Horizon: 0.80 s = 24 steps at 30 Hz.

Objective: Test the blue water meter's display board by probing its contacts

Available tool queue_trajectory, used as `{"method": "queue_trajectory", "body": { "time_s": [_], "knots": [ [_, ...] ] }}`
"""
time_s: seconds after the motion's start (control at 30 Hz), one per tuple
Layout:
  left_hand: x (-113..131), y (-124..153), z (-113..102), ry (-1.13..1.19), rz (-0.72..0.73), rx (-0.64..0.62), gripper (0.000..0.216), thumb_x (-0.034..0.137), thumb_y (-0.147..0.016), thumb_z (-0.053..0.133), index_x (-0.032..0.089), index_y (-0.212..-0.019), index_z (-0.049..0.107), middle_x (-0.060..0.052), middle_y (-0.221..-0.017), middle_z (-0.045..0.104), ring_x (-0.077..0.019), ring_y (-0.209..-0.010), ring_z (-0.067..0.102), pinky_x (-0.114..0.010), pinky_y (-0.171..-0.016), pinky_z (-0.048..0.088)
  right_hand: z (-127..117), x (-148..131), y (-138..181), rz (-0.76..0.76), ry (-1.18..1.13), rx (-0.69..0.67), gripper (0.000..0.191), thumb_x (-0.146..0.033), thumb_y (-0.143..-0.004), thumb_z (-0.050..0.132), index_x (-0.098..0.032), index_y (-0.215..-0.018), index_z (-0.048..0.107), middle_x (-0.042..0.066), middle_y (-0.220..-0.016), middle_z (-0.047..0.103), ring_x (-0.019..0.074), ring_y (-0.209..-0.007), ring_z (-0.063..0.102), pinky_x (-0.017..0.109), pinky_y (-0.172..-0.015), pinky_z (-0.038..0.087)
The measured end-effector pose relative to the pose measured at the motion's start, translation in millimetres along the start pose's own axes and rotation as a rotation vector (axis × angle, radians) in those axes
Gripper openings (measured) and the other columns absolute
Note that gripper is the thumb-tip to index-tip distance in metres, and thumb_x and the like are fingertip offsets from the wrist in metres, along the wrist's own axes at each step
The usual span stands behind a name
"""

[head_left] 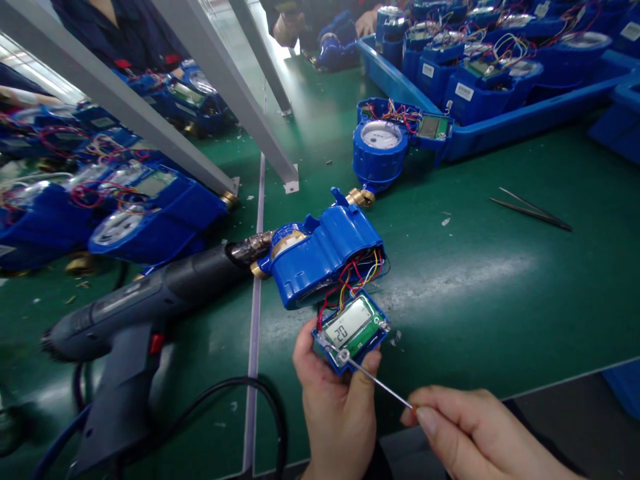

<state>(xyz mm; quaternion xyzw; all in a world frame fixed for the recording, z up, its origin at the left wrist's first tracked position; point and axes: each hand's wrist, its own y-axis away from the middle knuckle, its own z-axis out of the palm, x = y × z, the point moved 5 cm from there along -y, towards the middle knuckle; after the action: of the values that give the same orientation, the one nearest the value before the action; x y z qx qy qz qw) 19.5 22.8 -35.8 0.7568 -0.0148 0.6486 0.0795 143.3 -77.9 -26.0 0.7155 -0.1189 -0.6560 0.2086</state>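
Note:
My left hand [336, 417] grips a small blue-framed display module [350, 328] with a green circuit board. Its screen is lit and shows digits that look like 20. Red, yellow and white wires [353, 277] run from the module into a blue water meter [325, 257] lying on its side just behind it. My right hand [470, 427] pinches the orange handle of a thin screwdriver [383, 385]. The screwdriver's tip meets a clear round piece [343, 357] at the module's near corner. Most of the handle is hidden by my fingers.
A heat gun [150, 300] lies left, its nozzle by the meter, its black cable [240, 381] curving forward. Another meter [380, 153] stands behind. Tweezers [533, 212] lie right. A blue tray [480, 137] holds several meters. Grey posts [240, 100] rise left; co-workers' hands [289, 28] show beyond.

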Motion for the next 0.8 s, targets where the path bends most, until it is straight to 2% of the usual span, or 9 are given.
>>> {"method": "queue_trajectory", "body": {
  "time_s": [0.17,0.33,0.53,0.67,0.8],
  "knots": [
    [2,1,1,0.012,-0.004,0.005,0.062,0.027,-0.076,0.075,0.028,-0.128,0.041,-0.004,-0.113,0.062,-0.0178,-0.093,0.067,-0.030,-0.079,0.058,1,-1,-1,0.035,-0.025,-0.003,0.042,-0.047,-0.098,0.035,-0.017,-0.094,0.064,-0.004,-0.063,0.042,0.0094,-0.055,0.037,0.023,-0.052,0.028],
    [2,2,0,0.009,0.000,0.027,0.063,0.024,-0.074,0.077,0.029,-0.127,0.042,-0.003,-0.114,0.063,-0.0173,-0.095,0.067,-0.027,-0.079,0.057,2,0,0,0.037,-0.024,0.002,0.041,-0.046,-0.098,0.035,-0.017,-0.094,0.064,-0.003,-0.065,0.044,0.0092,-0.056,0.037,0.023,-0.053,0.028],
    [5,2,10,0.168,-0.151,-0.057,0.054,0.028,-0.077,0.074,0.025,-0.122,0.044,-0.003,-0.104,0.065,-0.0176,-0.084,0.068,-0.028,-0.069,0.060,8,-4,-8,-0.021,-0.070,-0.028,0.039,-0.044,-0.097,0.036,-0.015,-0.087,0.061,-0.001,-0.070,0.050,0.0103,-0.062,0.041,0.022,-0.058,0.032],
    [5,-1,7,0.141,-0.106,-0.010,0.059,0.022,-0.072,0.078,0.026,-0.121,0.045,-0.001,-0.106,0.066,-0.0163,-0.090,0.068,-0.026,-0.079,0.057,8,-7,-10,0.004,-0.044,-0.036,0.036,-0.040,-0.097,0.038,-0.014,-0.091,0.062,-0.003,-0.064,0.047,0.0085,-0.057,0.037,0.020,-0.054,0.031],
    [-1,0,4,0.123,-0.083,-0.024,0.059,0.025,-0.075,0.076,0.029,-0.124,0.044,-0.003,-0.116,0.062,-0.0187,-0.098,0.065,-0.030,-0.081,0.058,-8,-24,4,-0.215,0.133,-0.060,0.024,-0.026,-0.095,0.041,-0.019,-0.092,0.064,-0.004,-0.068,0.057,0.0072,-0.056,0.050,0.015,-0.055,0.040]
  ]
}}
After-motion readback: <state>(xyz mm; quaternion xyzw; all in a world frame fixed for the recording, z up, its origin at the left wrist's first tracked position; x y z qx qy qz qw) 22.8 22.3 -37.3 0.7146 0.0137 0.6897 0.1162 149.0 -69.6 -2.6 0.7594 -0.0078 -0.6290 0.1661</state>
